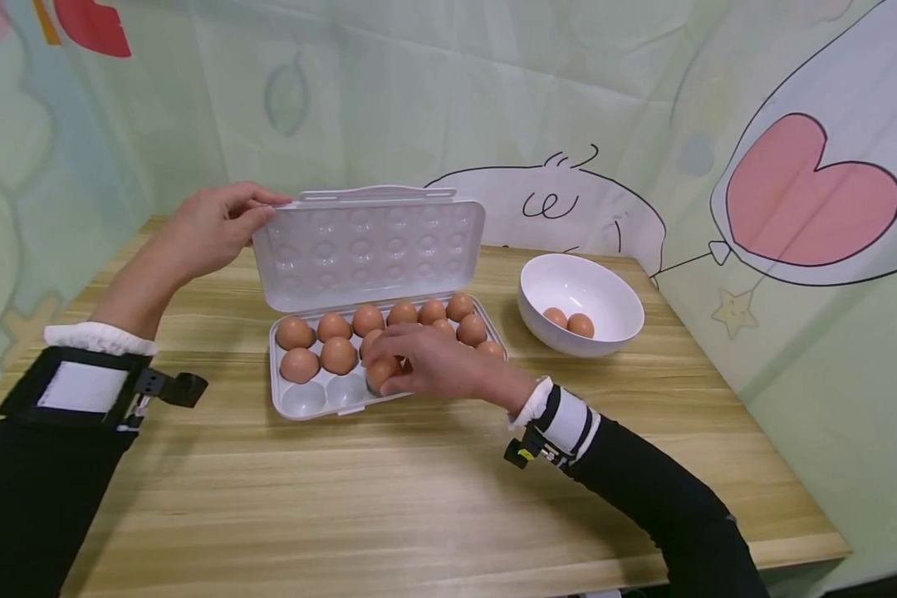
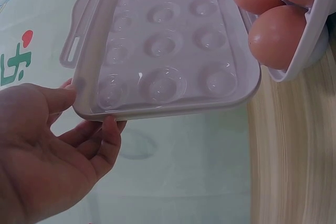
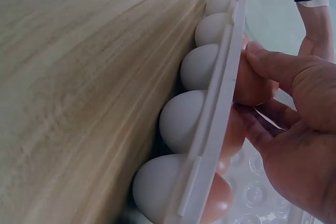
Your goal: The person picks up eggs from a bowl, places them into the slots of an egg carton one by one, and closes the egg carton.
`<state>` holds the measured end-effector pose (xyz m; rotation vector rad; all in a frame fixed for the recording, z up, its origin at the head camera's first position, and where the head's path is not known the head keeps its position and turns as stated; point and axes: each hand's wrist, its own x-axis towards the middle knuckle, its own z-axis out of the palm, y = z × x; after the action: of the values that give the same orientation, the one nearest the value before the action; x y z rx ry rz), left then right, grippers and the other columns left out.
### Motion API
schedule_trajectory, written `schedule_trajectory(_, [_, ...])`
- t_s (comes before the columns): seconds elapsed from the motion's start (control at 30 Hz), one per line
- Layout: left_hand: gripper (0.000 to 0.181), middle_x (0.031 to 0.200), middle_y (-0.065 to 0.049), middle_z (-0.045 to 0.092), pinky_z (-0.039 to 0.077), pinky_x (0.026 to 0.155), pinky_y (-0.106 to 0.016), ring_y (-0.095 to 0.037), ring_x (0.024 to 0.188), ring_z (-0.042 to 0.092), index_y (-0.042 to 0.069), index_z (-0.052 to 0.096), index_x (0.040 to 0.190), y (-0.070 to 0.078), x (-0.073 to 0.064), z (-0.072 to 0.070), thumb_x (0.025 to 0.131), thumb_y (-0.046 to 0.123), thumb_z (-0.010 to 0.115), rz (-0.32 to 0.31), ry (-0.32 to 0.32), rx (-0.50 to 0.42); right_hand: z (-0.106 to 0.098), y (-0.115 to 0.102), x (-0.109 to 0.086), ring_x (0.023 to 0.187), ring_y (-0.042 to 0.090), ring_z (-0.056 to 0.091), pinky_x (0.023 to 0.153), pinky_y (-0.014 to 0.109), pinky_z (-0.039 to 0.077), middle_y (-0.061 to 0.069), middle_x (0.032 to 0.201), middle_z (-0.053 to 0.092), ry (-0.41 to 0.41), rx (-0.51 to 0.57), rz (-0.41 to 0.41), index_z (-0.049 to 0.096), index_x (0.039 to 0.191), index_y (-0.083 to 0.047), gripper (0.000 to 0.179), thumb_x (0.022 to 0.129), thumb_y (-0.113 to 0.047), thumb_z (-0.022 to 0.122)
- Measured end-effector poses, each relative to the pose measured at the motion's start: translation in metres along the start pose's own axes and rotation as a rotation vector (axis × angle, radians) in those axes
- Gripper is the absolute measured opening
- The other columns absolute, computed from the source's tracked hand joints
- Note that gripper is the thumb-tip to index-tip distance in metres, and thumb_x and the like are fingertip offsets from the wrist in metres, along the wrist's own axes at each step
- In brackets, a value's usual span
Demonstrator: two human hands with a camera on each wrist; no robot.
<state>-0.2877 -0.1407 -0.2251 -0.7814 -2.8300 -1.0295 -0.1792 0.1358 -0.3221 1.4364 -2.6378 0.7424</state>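
A white plastic egg box [image 1: 278, 390] stands on the table with its dimpled lid [image 1: 374, 249] tilted up at the back. My left hand [image 1: 213, 232] pinches the lid's upper left corner; the left wrist view shows the thumb [image 2: 60, 98] at that corner. With thumb and fingers, my right hand [image 1: 444, 361] holds a brown egg [image 1: 379, 375] at the third pocket of the front row. Right-hand fingers hide part of the middle row. Two front pockets [image 1: 304, 400] at the left are bare; brown eggs [image 1: 295, 332] fill the visible pockets behind.
To the right of the box stands a white bowl [image 1: 613, 320] with two brown eggs [image 1: 580, 325] in it. The wooden table [image 1: 419, 498] meets a printed cloth backdrop [image 1: 389, 100] at the back and sides.
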Motion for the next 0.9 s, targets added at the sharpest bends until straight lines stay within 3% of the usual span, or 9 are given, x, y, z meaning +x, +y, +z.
schedule_trajectory(0.2, [0.041, 0.121, -0.018, 0.052, 0.044, 0.077, -0.044, -0.031, 0.097, 0.047, 0.013, 0.05, 0.134, 0.0005, -0.0002, -0.0002, 0.1, 0.033, 0.038, -0.006, -0.003, -0.004, 0.0015, 0.0004, -0.0003, 0.083, 0.0, 0.05, 0.073, 0.021, 0.047, -0.013, 0.098, 0.059, -0.019, 0.008, 0.019, 0.065, 0.104, -0.015, 0.033, 0.075, -0.02, 0.079])
schedule_trajectory(0.57, [0.041, 0.122, -0.018, 0.051, 0.044, 0.08, -0.046, -0.031, 0.099, 0.048, 0.012, 0.05, 0.134, 0.0003, -0.001, -0.0007, 0.1, 0.033, 0.038, -0.002, -0.011, -0.02, 0.0003, -0.0006, 0.0001, 0.087, 0.005, 0.051, 0.078, 0.017, 0.042, -0.009, 0.097, 0.061, -0.056, -0.024, -0.001, 0.065, 0.104, -0.012, 0.03, 0.077, -0.015, 0.078])
schedule_trajectory(0.73, [0.041, 0.123, -0.018, 0.051, 0.044, 0.079, -0.046, -0.031, 0.098, 0.047, 0.012, 0.05, 0.134, 0.0013, -0.0019, -0.0002, 0.101, 0.031, 0.038, -0.005, -0.012, -0.018, 0.0021, -0.0008, 0.0014, 0.083, 0.007, 0.049, 0.076, 0.014, 0.039, -0.012, 0.097, 0.06, -0.102, -0.091, 0.034, 0.065, 0.106, -0.015, 0.03, 0.079, -0.02, 0.076])
schedule_trajectory(0.9, [0.041, 0.122, -0.018, 0.051, 0.044, 0.079, -0.046, -0.031, 0.098, 0.048, 0.012, 0.05, 0.134, 0.0017, -0.0016, -0.0001, 0.101, 0.032, 0.037, -0.009, -0.007, -0.007, 0.0037, -0.0004, 0.001, 0.079, 0.006, 0.049, 0.072, 0.014, 0.04, -0.013, 0.092, 0.058, -0.096, -0.105, 0.068, 0.065, 0.103, -0.017, 0.027, 0.079, -0.019, 0.076])
